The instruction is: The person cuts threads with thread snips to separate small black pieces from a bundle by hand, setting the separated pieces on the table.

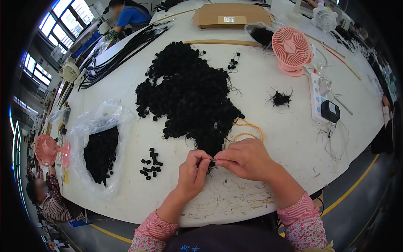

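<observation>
At the near tip of the black heap (189, 92), the left hand (194, 173) and right hand (247, 159) meet, pinching a small black piece (212, 163), apparently picking thread; next probably needs a steady pull.

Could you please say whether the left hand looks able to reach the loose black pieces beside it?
Probably yes: the loose black pieces lie left of the left hand, with only tabletop between, though it looks occupied.
</observation>
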Tool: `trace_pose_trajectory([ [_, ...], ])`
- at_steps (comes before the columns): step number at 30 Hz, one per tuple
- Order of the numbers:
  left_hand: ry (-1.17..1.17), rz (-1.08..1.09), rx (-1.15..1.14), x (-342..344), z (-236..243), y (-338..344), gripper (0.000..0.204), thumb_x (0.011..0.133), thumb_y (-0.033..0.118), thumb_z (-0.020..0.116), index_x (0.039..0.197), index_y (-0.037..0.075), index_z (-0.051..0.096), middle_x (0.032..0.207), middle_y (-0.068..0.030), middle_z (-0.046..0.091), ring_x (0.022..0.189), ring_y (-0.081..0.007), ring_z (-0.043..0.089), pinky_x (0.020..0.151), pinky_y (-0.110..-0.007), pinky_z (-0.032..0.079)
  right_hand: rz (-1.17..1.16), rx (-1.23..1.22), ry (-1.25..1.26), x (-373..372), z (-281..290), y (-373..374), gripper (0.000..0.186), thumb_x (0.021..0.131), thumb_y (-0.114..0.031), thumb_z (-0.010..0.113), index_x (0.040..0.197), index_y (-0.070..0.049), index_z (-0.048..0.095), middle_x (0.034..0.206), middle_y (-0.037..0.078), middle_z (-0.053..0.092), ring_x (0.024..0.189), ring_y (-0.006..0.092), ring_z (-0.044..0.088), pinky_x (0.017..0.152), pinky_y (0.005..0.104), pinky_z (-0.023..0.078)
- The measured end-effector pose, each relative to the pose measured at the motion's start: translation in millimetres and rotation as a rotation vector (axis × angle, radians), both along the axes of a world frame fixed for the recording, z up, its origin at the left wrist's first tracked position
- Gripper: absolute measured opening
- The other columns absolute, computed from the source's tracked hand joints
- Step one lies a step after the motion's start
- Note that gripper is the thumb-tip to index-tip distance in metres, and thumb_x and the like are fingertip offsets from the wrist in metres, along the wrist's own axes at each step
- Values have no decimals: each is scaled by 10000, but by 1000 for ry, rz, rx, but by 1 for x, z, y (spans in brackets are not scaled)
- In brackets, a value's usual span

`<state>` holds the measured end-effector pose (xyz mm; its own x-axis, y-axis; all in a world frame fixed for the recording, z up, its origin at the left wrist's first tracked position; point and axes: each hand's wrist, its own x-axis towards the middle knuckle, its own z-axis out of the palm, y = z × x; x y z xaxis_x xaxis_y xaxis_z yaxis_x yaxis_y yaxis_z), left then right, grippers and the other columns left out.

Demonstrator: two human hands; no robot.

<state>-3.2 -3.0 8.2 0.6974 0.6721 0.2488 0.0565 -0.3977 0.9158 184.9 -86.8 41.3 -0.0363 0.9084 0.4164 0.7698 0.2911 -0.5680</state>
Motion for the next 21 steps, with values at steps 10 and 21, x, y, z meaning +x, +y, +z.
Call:
trace_pose_trajectory([
  [10,-4,39,-40,-1,2,1,65,973,40,455,1029,7,464,882,-65,620,676,-62,548,602,-200,451,-53,-317,434,-15,-5,-1,272,769,-286,755,923,-91,644,702,47,636,595,159,597,549,286,454],
  [21,-22,-5,420,3,2,1,90,914,-15,546,988,8,499,1013,-126,626,740,-124,619,636,-248,497,-28,-319,878,-12,-10,3,135,824,-101,709,902,-51,611,748,-14,635,673,37,565,583,213,434],
])
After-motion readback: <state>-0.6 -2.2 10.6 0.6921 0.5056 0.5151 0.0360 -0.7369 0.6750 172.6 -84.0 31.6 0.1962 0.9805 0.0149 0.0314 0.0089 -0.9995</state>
